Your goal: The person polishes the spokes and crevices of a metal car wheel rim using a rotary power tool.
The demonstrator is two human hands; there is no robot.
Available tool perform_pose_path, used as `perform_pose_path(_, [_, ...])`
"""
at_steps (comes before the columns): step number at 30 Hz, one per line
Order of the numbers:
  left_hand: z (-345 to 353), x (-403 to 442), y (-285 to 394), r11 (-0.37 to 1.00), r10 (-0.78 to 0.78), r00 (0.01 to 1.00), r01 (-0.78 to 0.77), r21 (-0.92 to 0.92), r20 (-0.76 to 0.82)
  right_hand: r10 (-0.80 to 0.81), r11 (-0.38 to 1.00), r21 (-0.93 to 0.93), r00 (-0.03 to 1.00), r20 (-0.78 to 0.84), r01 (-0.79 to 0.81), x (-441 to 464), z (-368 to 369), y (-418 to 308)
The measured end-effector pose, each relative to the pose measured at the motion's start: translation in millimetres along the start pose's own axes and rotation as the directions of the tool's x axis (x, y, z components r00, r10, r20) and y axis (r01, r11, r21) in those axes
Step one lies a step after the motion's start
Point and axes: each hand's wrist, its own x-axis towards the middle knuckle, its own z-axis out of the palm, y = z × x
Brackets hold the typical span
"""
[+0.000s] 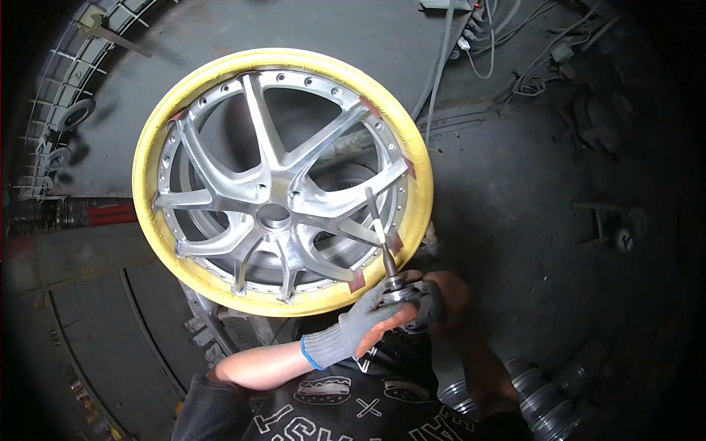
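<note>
A silver multi-spoke wheel (276,176) with yellow wrapping around its outer rim fills the centre of the head view. Below its lower right edge is a dark power tool (419,307) with a long thin shaft and pale tip, pointing up over the spokes. My left hand (368,317), in a grey glove with orange patches, closes round the front of the tool near its metal collar. My right hand (445,298) is in shadow on the tool's right side, its fingers wrapped round the body. Dark red tape pieces (357,281) stick to the rim.
A wire cart (37,117) with small wheels stands at the upper left. Cables and a power strip (471,33) lie at the top right. Several shiny round metal parts (540,400) sit at the lower right. A small wheeled frame (596,224) is at the right.
</note>
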Motion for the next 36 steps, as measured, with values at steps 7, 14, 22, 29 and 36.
perform_pose_path(7, [45.7,-36.7,-53.1,0.962,0.216,0.972,-0.195,0.19,-0.097,0.05,0.999,0.01,0.999,-0.02,-0.05,-8.8,29.5,-25.0])
perform_pose_path(14, [114.4,-51.8,-95.3,0.573,0.794,0.232,0.022,0.819,-0.562,0.08,0.996,-0.031,0.995,-0.062,-0.082,-5.8,59.9,-55.2])
perform_pose_path(22, [172.0,37.2,-114.9,0.49,0.863,-0.084,0.387,0.781,-0.499,0.142,0.99,-0.01,0.985,-0.094,-0.143,0.4,98.1,-80.8])
perform_pose_path(29, [197.4,16.4,-114.9,0.347,0.875,-0.041,0.748,0.566,-0.482,0.129,0.991,0.043,0.988,-0.085,-0.126,7.1,121.9,-88.1])
perform_pose_path(36, [206.4,50.1,-122.5,0.354,0.881,-0.083,0.769,0.532,-0.466,0.188,0.978,0.106,0.98,-0.064,-0.181,12.8,113.3,-93.1])
